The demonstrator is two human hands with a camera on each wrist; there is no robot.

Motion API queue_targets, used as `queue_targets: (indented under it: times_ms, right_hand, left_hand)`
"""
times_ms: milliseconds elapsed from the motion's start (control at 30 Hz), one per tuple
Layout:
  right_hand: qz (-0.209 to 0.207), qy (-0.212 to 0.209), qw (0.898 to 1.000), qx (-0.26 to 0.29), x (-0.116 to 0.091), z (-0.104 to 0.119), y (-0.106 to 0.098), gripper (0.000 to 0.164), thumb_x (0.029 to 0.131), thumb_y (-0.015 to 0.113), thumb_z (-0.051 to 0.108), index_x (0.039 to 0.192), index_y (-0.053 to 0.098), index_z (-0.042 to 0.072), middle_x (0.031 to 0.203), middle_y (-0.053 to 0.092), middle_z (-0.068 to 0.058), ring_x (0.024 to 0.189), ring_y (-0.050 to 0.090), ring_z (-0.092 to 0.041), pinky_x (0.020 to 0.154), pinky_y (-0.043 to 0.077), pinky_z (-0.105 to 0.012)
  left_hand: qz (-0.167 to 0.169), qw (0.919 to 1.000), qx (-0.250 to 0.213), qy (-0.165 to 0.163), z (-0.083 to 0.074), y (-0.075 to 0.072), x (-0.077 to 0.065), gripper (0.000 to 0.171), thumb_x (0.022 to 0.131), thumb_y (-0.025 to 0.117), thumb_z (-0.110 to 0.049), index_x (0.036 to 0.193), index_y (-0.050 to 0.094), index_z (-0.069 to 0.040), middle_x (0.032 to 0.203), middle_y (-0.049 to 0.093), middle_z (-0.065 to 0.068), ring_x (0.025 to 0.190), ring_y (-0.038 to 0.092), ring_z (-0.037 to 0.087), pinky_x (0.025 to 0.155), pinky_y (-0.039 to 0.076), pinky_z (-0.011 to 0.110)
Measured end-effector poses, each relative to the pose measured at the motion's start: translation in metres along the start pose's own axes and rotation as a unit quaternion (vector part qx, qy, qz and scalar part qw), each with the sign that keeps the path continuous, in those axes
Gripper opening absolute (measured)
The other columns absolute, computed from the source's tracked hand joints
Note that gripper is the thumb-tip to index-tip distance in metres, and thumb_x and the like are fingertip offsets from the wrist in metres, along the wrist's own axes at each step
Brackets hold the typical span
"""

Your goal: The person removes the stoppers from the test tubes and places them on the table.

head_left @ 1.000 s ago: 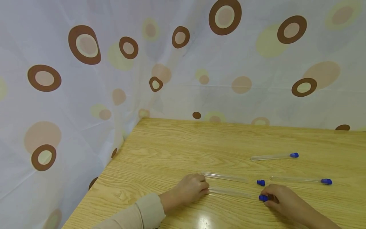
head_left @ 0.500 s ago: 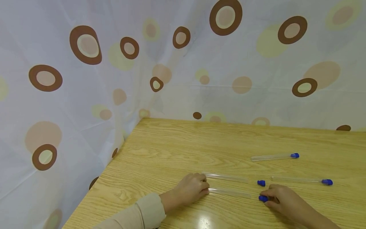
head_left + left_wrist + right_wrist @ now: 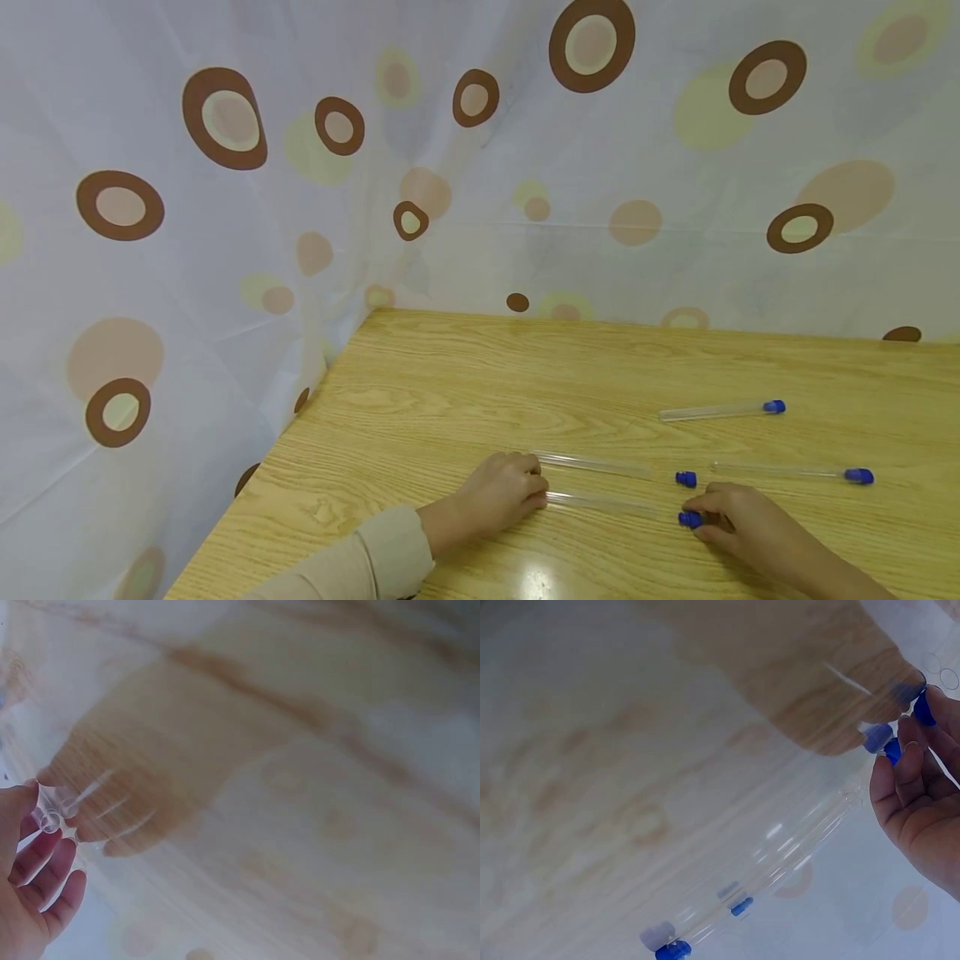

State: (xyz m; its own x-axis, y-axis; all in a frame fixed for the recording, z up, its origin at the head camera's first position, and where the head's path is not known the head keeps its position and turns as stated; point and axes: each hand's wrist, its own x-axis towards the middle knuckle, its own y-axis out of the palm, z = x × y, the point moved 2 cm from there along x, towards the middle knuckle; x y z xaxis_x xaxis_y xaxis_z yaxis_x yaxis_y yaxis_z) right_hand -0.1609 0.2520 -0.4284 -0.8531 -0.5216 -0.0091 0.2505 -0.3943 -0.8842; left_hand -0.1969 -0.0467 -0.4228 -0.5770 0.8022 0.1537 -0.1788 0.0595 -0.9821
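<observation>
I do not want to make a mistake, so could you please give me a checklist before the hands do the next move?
1. Left hand grips near tube: ok.
2. Right hand pinches near stopper: ok.
3. Near stopper seated in near tube: not ok, a gap separates them.
4. Left hand clear of other uncapped tube: cannot tell, its end is close to the knuckles.
5. Other stopper fitted: not ok, it lies apart.
6. Rear tube and right tube capped: ok.

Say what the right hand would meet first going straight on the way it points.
Past the blue cap it pinches, the right hand would likely meet the nearer uncapped tube, though depth is uncertain.
</observation>
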Motion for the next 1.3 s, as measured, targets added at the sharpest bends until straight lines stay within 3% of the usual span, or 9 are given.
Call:
queue_targets:
  times_ms: [367, 700, 900, 1300]
  right_hand:
    - [0.003, 0.005, 1.000, -0.004, -0.0018, -0.0016, -0.0015, 0.026, 0.081, 0.068, 0.012, 0.101, 0.067, -0.006, 0.076, 0.052, 0.010, 0.057, 0.033, 0.005, 0.046, 0.033, -0.017]
    - [0.010, 0.022, 1.000, 0.005, -0.0007, -0.0018, -0.0011, 0.028, 0.081, 0.069, 0.015, 0.101, 0.067, -0.005, 0.076, 0.052, 0.009, 0.059, 0.035, 0.006, 0.048, 0.035, -0.018]
    - [0.007, 0.013, 1.000, 0.006, -0.0005, -0.0016, -0.0013, 0.028, 0.081, 0.070, 0.016, 0.099, 0.067, -0.005, 0.076, 0.054, 0.010, 0.060, 0.036, 0.006, 0.048, 0.035, -0.018]
    - [0.015, 0.021, 1.000, 0.010, 0.0003, -0.0028, -0.0022, 0.028, 0.081, 0.070, 0.017, 0.099, 0.067, -0.005, 0.075, 0.055, 0.010, 0.059, 0.036, 0.006, 0.048, 0.036, -0.018]
  left_hand:
    - [0.017, 0.9997, -0.017, -0.006, 0.0006, -0.0015, 0.0009, 0.018, 0.091, 0.057, -0.032, 0.093, 0.070, -0.020, 0.097, 0.063, -0.007, 0.082, 0.059, 0.002, 0.071, 0.046, 0.011]
    - [-0.007, 0.9997, -0.021, 0.006, 0.0021, -0.0005, 0.0014, 0.017, 0.090, 0.060, -0.034, 0.088, 0.070, -0.020, 0.091, 0.062, -0.008, 0.076, 0.057, 0.000, 0.064, 0.043, 0.009]
    - [0.003, 0.9991, -0.042, 0.001, 0.0046, -0.0006, 0.0013, 0.020, 0.090, 0.060, -0.037, 0.091, 0.070, -0.020, 0.089, 0.061, -0.009, 0.076, 0.054, 0.000, 0.062, 0.041, 0.010]
    - [0.004, 0.9993, -0.036, -0.003, 0.0043, -0.0014, 0.0010, 0.018, 0.089, 0.061, -0.034, 0.091, 0.071, -0.020, 0.090, 0.063, -0.009, 0.077, 0.056, 0.000, 0.065, 0.042, 0.008]
